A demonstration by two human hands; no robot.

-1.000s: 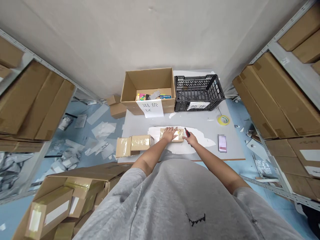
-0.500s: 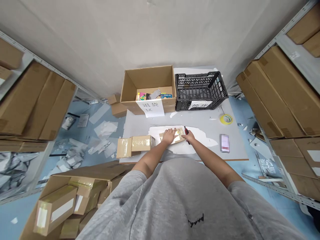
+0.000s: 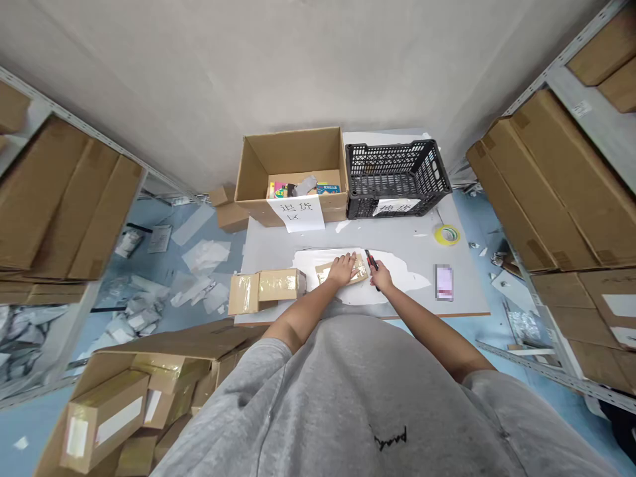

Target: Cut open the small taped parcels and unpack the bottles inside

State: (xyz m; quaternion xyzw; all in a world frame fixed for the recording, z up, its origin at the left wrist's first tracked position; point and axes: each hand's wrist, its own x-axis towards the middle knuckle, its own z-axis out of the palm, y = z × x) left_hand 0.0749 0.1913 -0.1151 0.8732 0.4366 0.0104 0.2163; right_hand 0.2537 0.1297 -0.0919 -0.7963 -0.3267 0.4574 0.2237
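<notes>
Hands at work mid-table: left hand (image 3: 342, 270) spread flat on a taped parcel (image 3: 358, 269), right hand (image 3: 380, 275) pinching a box cutter (image 3: 370, 260) just beside it. Parcel lies on a white sheet (image 3: 402, 281), its tape uncut as far as shows, with taped boxes (image 3: 278, 285) just left.

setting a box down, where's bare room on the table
Bare grey tabletop runs between the black crate and the white sheet, up to the yellow tape roll. It is crowded around the left hand, with the small parcel and taped boxes.
</notes>
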